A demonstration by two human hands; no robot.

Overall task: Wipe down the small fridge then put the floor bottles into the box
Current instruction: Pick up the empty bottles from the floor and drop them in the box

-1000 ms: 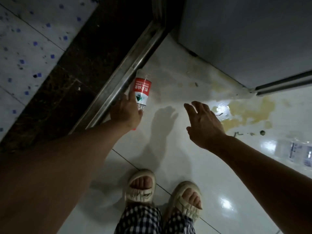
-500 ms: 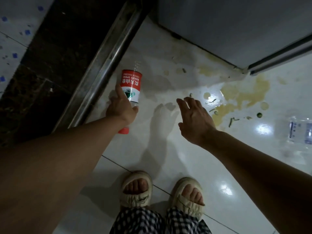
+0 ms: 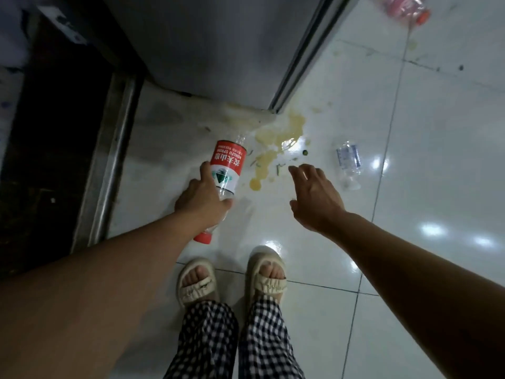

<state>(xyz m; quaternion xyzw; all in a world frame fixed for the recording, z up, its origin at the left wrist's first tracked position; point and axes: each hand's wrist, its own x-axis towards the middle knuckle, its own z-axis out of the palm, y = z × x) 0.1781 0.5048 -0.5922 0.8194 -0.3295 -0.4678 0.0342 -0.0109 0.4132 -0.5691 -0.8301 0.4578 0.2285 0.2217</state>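
My left hand (image 3: 203, 199) grips a clear plastic bottle with a red label (image 3: 228, 166), held above the floor with its red cap pointing down toward my feet. My right hand (image 3: 317, 196) hovers with fingers spread and holds nothing, left of a clear bottle with a blue label (image 3: 349, 163) lying on the white tile. A third bottle with a reddish label and orange cap (image 3: 407, 9) lies at the top right edge. The grey fridge (image 3: 218, 42) stands just beyond the bottles.
A yellow spill with green bits (image 3: 278, 143) spreads on the tile at the fridge's corner. A metal door rail (image 3: 112, 160) and dark threshold run along the left. My sandalled feet (image 3: 232, 277) stand on the white tile floor (image 3: 437, 187).
The view has swung right, bringing the blue-label bottle and a third bottle into sight. My left hand has carried the red-label bottle rightward away from the rail. My right hand has drifted toward the blue-label bottle.
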